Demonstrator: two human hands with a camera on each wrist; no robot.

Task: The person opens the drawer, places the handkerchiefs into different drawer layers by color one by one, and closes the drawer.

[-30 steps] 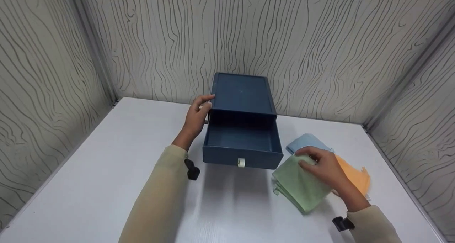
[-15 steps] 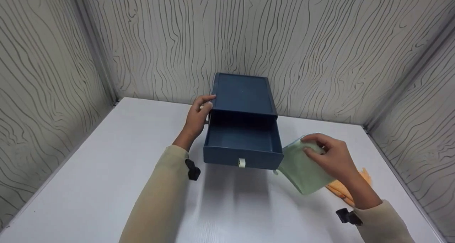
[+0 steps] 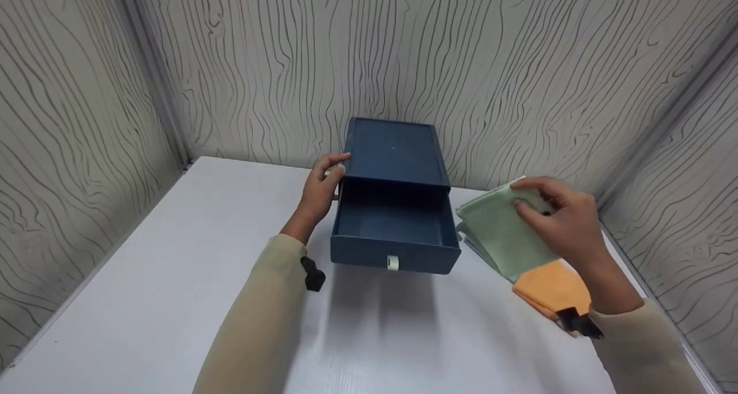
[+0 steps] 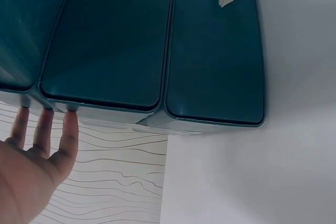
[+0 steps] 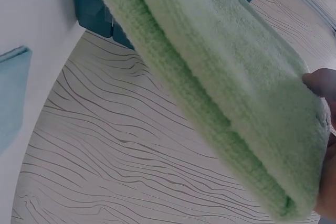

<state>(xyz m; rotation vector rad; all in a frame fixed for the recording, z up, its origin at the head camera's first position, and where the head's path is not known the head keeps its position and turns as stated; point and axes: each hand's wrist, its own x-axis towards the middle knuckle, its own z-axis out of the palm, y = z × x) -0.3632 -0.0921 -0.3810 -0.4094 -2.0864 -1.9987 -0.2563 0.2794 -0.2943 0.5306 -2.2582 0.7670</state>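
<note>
A dark blue drawer unit (image 3: 395,149) stands at the back of the table, its top drawer (image 3: 369,250) pulled out and the inside bare. My left hand (image 3: 318,189) rests against the unit's left side; in the left wrist view its fingers (image 4: 69,135) reach out straight, tips on that wall. My right hand (image 3: 568,218) pinches a folded green towel (image 3: 501,226) by its upper edge, raised to the right of the drawer. The right wrist view shows the towel's fluffy folded layers. Below it lies a folded blue towel (image 5: 13,93), mostly hidden in the head view.
A folded orange towel (image 3: 550,287) lies on the white table (image 3: 173,267) under the right wrist. A pale tab handle (image 3: 392,262) sticks out of the drawer's front. Wood-patterned panels (image 3: 288,65) enclose the table at the back and both sides.
My right hand has lifted the green towel off the table and carried it back and slightly right, uncovering more of the orange towel. My left hand and the drawer stay put.
</note>
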